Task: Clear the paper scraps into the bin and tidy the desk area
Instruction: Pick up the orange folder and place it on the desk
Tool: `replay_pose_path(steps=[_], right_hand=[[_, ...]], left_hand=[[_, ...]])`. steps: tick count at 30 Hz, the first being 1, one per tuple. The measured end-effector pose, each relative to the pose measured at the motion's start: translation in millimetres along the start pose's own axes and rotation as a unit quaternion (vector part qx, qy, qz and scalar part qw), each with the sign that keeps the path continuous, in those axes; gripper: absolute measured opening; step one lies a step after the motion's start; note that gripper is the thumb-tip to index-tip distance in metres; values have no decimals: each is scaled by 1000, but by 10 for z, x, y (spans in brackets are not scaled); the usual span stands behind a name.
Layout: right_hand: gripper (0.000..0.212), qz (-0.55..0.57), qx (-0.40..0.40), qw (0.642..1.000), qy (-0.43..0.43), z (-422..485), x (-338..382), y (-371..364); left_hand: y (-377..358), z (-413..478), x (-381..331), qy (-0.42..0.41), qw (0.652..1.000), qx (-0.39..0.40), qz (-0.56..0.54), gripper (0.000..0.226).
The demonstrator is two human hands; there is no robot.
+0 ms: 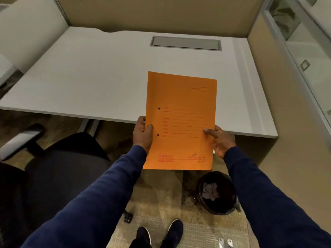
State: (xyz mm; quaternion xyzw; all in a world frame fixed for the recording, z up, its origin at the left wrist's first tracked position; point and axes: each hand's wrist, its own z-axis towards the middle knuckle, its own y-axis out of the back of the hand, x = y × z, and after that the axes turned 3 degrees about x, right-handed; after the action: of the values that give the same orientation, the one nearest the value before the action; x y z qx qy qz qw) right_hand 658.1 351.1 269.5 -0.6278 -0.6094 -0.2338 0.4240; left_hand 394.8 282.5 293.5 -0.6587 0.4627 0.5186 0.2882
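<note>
An orange file folder [180, 111] with red print is held up over the front edge of the white desk [89, 77]. My left hand [142, 133] grips its left edge, thumb on the front. My right hand [221, 140] holds its right edge lower down. On the floor below the desk's right side stands a round black bin [217, 206] with pale paper scraps [210, 191] inside it. No scraps show on the desk top.
A grey cable hatch [186, 43] is set into the desk near the back. A black office chair [59, 169] stands at the left, one castor [128, 218] by my shoes [159, 233]. Beige partition walls enclose the desk; a glass panel is at the right.
</note>
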Motion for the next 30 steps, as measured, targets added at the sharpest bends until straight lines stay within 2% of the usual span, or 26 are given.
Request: replay_pose_path(steps=[4,9,13,17,21,30], right_hand=[[36,-20,-47,999,-3,36,39,143],[31,-54,-116,992,-5,87,78,457],[50,-138,-218,966,10,-19,-54,649],[64,-154,-240,958,-13,-327,-474,798],[85,-77,-208,970,-94,-414,-846,816],[64,29,-265,959,-91,-310,-1010,730]], left_hand=[[-169,-27,0,2,1000,30,2,14],[-527,-108,95,7,998,51,28,16],[-746,-122,137,38,998,41,8,16],[-833,-77,171,58,998,30,-8,15],[-876,-40,187,59,998,32,4,16],[-1008,-115,221,66,997,38,18,17]])
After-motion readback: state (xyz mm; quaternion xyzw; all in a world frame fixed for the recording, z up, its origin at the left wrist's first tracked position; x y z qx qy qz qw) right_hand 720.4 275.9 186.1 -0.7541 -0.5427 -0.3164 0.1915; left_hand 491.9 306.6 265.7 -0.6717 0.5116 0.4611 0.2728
